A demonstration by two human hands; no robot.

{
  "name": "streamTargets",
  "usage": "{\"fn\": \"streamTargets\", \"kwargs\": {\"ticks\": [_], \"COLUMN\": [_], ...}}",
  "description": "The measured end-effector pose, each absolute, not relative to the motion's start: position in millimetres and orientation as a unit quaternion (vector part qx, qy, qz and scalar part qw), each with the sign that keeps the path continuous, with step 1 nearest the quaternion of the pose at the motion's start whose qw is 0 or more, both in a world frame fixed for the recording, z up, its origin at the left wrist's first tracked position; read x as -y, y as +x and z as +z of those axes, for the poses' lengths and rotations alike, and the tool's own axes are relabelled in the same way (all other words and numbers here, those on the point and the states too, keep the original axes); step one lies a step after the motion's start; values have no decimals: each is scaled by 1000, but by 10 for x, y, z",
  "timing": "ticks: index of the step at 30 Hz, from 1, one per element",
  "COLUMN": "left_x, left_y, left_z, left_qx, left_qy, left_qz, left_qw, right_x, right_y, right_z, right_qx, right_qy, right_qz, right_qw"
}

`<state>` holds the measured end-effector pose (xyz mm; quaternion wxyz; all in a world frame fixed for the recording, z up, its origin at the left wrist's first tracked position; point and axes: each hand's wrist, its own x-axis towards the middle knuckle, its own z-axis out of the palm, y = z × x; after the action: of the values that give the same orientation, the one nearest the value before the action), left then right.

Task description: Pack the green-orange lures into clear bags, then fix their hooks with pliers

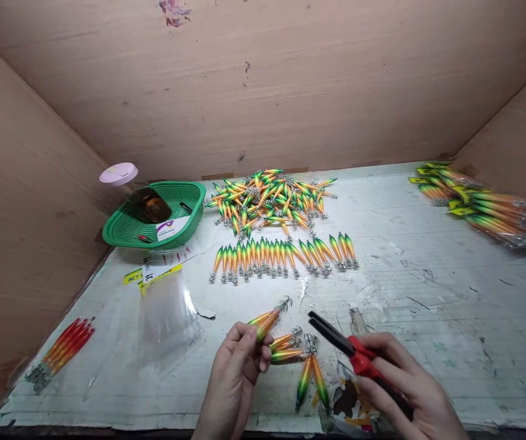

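Observation:
My left hand (237, 373) is closed on a green and orange squid jig lure (269, 316), held tilted with its metal hooks pointing up and right. My right hand (404, 385) grips red-handled pliers (352, 348), whose black jaws point left toward the lure and stand slightly apart. Several more lures (297, 360) lie loose on the table just between my two hands. A neat row of the same lures (283, 253) lies farther back, and behind it a big loose pile (269, 198).
A green basket (127, 229) with small items stands at the back left, a pink lid (118, 174) behind it. Clear plastic bags (166, 318) with yellow labels lie left of centre. Red lures (63, 351) lie at the far left. Bagged lures (482, 205) are stacked at the right. Wooden walls enclose the table.

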<state>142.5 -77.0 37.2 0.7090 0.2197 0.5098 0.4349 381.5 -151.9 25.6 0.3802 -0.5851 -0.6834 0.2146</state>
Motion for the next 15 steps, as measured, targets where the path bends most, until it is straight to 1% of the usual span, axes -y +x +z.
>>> {"fn": "streamTargets", "kwargs": {"ticks": [4,10,15], "left_x": [857,915,929], "left_y": [1519,1503,1472], "left_z": [390,281,322], "left_qx": [-483,-493,-506], "left_qy": [196,251,309], "left_qz": [439,451,469], "left_qw": [732,700,655], "right_x": [1502,1453,1434], "right_y": [3636,3601,3576], "right_z": [338,419,468], "right_qx": [693,689,689], "right_qy": [-569,-563,-561], "right_qz": [255,275,273], "right_qw": [363,364,368]}}
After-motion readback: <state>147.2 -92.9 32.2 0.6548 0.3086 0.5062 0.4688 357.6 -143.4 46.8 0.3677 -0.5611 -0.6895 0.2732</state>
